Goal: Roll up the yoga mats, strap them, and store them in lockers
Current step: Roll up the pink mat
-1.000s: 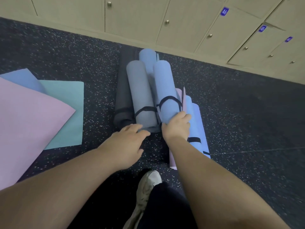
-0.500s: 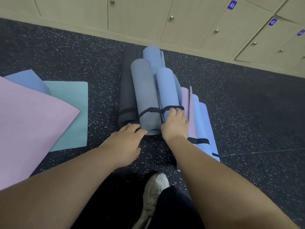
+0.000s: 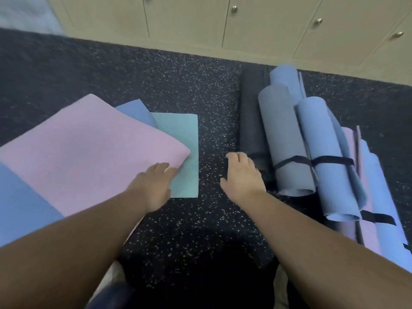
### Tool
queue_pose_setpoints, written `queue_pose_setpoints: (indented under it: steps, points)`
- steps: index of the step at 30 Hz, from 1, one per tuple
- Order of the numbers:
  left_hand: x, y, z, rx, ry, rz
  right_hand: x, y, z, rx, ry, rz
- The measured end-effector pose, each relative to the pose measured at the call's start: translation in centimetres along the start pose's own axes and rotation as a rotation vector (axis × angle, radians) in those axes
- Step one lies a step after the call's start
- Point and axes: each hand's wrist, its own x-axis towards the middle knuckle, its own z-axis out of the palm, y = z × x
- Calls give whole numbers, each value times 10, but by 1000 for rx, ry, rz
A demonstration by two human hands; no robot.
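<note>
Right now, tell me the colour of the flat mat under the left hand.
Pink, in the head view: flat mat, left hand.

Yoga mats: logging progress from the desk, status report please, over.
Left hand open, fingers on flat pink mat. Right hand open, holding nothing, beside strapped rolls. Flat mats unrolled; lockers shut. Nothing in the way.

Legible text: none.
Locker doors (image 3: 185,21): no readable numbers or labels.
Rolled mats (image 3: 287,139): no readable markings.
</note>
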Motion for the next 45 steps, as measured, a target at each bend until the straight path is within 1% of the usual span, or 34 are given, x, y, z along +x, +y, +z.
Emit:
queue_pose_setpoints:
  steps: [4, 7, 11, 16, 20, 23, 27, 33, 38, 41, 45]
  points:
    - [-19, -60, 53, -10, -87, -131, 3, -40, 40, -48, -158, -91]
    - [-25, -89, 89, -20, -97, -211, 4, -66, 65, -66, -272, -147]
    - [-22, -101, 125, -80, -82, -258, 6, -97, 89, -62, -357, -230]
    - [-8, -107, 153, -36, -65, -270, 7, -124, 112, -44, -399, -284]
    - [0, -117, 163, 25, -42, -258, 8, -132, 124, -49, -436, -289]
    - [5, -119, 169, 26, -45, -239, 11, -132, 131, -66, -459, -288]
    - [12, -109, 172, 18, -79, -188, 14, -131, 140, -75, -483, -280]
    - [14, -99, 178, 74, -140, -180, 13, -130, 153, -80, -531, -287]
    - [10, -99, 181, 112, -86, -108, 14, -124, 154, -101, -525, -308]
    - [12, -108, 180, 29, -21, -13, 18, -118, 155, -147, -490, -352]
    - [7, -111, 176, -120, 42, 11, 23, -115, 158, -242, -452, -506]
